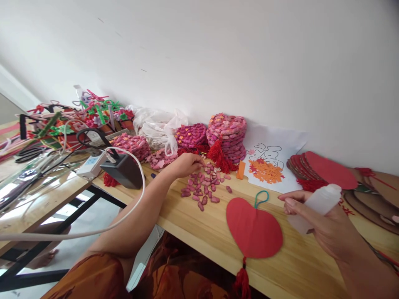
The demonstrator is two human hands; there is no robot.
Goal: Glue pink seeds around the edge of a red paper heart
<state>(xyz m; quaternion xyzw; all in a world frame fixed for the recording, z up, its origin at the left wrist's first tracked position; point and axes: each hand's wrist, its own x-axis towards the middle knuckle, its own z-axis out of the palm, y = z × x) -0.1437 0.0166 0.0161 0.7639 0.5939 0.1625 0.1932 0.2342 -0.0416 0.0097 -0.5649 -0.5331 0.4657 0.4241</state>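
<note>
My left hand (186, 164) reaches across the wooden table (299, 265) to a scatter of pink-dyed shells (204, 187), its fingers curled down onto the nearest ones. Whether it pinches one is hidden. My right hand (314, 220) is closed around a small white squeeze bottle (321, 201), held just right of a red heart-shaped paper fan (254, 230) that lies flat, with a teal loop on top and a red tassel (242, 282) hanging over the table's front edge.
Stacks of pink shell-covered fans (227, 135) and red tassels stand along the wall. A white sheet with orange stars (268, 168), a pile of red paper hearts (324, 170), clear plastic bags (157, 126), a power strip (91, 165) with cables and colourful pipe-cleaner crafts (90, 110) surround them.
</note>
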